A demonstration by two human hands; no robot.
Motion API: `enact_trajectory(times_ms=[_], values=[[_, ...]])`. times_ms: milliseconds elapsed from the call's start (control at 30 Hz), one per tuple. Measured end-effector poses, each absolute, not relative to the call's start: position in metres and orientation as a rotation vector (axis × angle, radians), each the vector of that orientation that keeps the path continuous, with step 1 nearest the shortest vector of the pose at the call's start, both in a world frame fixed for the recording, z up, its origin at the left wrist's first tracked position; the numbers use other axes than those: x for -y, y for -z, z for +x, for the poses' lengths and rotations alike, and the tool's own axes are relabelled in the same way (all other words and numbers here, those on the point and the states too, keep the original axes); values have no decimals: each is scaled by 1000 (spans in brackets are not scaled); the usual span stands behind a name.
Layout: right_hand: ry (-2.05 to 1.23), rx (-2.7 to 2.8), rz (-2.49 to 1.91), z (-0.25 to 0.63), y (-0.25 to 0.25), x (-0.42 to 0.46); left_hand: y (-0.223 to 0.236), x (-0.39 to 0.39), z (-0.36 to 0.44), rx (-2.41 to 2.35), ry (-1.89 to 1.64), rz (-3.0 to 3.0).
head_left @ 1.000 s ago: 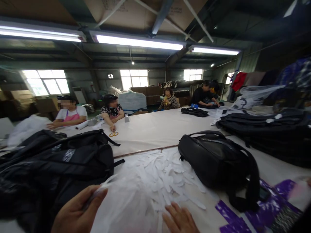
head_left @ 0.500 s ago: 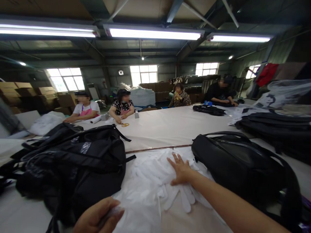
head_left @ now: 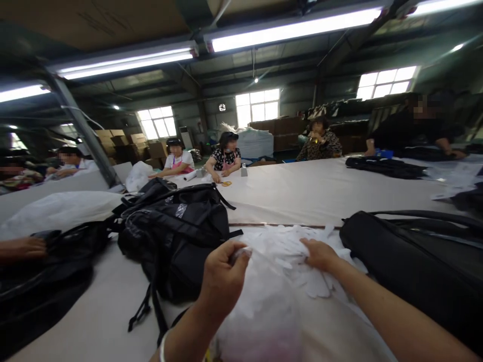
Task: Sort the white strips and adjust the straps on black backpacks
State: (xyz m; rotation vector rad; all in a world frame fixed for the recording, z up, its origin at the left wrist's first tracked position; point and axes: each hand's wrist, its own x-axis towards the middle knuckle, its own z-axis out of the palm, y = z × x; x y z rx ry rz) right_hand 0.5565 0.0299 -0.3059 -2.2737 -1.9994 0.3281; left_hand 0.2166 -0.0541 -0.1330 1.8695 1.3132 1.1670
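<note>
My left hand is closed in a pinch on the upper edge of a translucent white plastic bag, which hangs down in front of me. To its right, my right hand reaches into a loose pile of white gloves on the table. Its fingers curl onto the gloves and are partly hidden among them. Several glove fingers stick out below that hand. What the bag holds is hard to make out; a pinkish tint shows near its bottom.
A black backpack lies left of the bag, and another black bag lies right of the gloves. At far left a co-worker's hand rests on black fabric. Several people sit across the white table; yellow-handled scissors lie there.
The view has swung left. My left hand has risen, lifting the edge of the plastic bag. My right hand, spread flat on the gloves before, now has its fingers drawn in.
</note>
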Motion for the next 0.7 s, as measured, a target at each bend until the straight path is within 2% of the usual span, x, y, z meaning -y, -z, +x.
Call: enact_trajectory(times_ms=[167,400,533,700], values=[[-193,1971,-2203,566,316,-24,118,61,218,-1070,-667,2077],[-103,1824,-2106,599,299,-19,105,27,179,-1091,-776,1819],[-116,1657,-1863,611,259,-13,96,3,175,-1067,-937,1697],[-130,1289,-1646,595,172,-9,97,-11,182,-963,-995,1565]])
